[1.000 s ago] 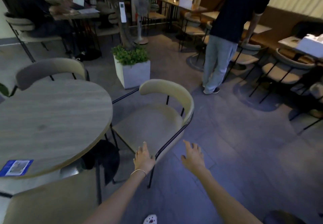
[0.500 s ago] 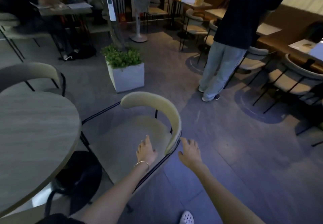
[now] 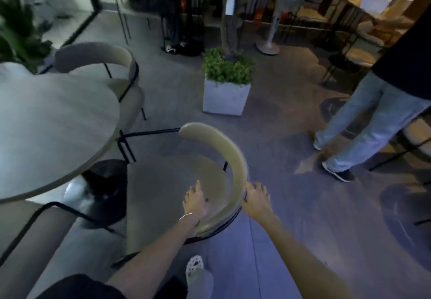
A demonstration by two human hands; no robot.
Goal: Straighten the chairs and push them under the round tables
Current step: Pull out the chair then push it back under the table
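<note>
Both grips, left hand (image 3: 194,202) and right hand (image 3: 256,199), fingers apart, have now reached the chair (image 3: 233,159) backrest, ready to push it left under the desk (image 3: 53,121).

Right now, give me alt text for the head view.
Both hands reach a beige chair's curved backrest: left hand over the seat, right hand at the outer edge. The round table is left, a planter beyond.

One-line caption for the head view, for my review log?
Both hands, left and right, reach the curved backrest of a chair standing beside the round table.
</note>
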